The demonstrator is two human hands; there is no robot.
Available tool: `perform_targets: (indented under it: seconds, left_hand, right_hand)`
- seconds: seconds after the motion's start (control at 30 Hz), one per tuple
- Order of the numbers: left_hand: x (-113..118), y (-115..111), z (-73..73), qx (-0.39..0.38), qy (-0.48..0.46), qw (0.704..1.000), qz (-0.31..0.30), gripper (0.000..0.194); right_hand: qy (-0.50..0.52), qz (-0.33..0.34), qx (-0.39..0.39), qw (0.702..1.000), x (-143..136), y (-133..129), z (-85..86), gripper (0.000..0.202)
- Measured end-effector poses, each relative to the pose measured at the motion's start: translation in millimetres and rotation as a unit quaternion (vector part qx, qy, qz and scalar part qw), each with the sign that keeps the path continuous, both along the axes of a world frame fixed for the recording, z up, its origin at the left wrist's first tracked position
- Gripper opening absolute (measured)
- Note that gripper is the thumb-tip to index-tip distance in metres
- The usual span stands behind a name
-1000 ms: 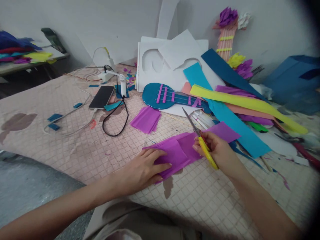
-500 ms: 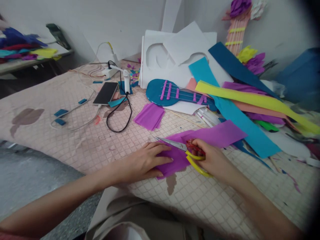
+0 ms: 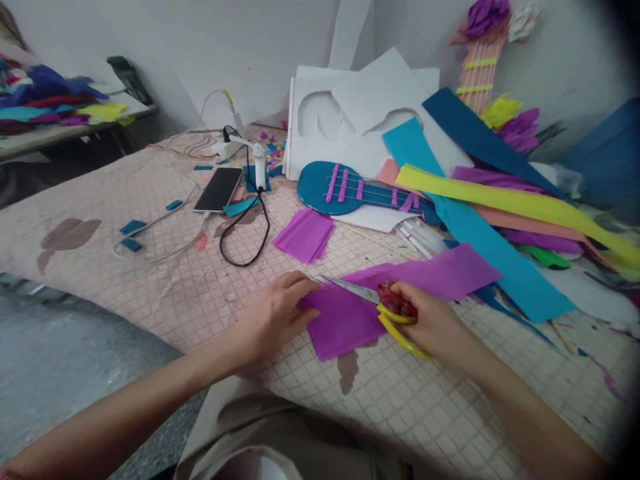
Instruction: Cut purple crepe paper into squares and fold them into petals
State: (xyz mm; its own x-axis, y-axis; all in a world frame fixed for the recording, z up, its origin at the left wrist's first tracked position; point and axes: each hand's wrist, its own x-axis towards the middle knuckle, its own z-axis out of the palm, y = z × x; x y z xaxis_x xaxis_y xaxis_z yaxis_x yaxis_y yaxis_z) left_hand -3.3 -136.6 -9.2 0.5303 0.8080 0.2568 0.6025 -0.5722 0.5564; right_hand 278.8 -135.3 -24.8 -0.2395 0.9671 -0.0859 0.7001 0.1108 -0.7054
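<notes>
My right hand (image 3: pixel 430 317) is wrapped round the red and yellow handles of a pair of scissors (image 3: pixel 395 313). The scissors' pointed metal blades lie over purple crepe paper (image 3: pixel 345 330) and look closed, pointing left. At the paper's left edge is my left hand (image 3: pixel 280 313), its thumb and forefinger apart with purple showing between them; its other fingertips are partly hidden. From under the scissors, a long purple strip (image 3: pixel 455 270) runs right. Just beyond, a stack of cut purple pieces (image 3: pixel 305 235) lies fanned on the patterned tablecloth (image 3: pixel 165 293).
Behind the stack lies a blue paper guitar (image 3: pixel 345 189) with purple bars. Yellow (image 3: pixel 500 190) and turquoise (image 3: pixel 495 267) strips are heaped on the right. A phone (image 3: pixel 219 189), a black cord loop (image 3: pixel 245 263) and white cables are at left. White cut-out boards (image 3: pixel 315 153) lean on the wall.
My left hand has slid left from lying flat on the purple paper to its left edge, uncovering more of it. The scissors keep nearly the same place over the paper.
</notes>
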Motion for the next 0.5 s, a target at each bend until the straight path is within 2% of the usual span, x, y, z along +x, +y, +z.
perform_targets:
  seconds: [0.07,0.2,0.5]
  left_hand:
    - [1,3,1.7,-0.02,0.013,0.999,0.029,0.017]
    - [6,10,5.7,-0.05,0.05,0.997,0.032,0.004]
    - [14,18,6.6,-0.046,0.081,0.995,0.043,0.003]
  right_hand:
    - [-0.009,-0.002,0.001,1.0,0,0,0.4,0.028]
    - [-0.018,-0.006,0.006,1.0,0,0,-0.8,0.03]
    - [-0.017,-0.001,0.013,1.0,1,0,-1.5,0.032]
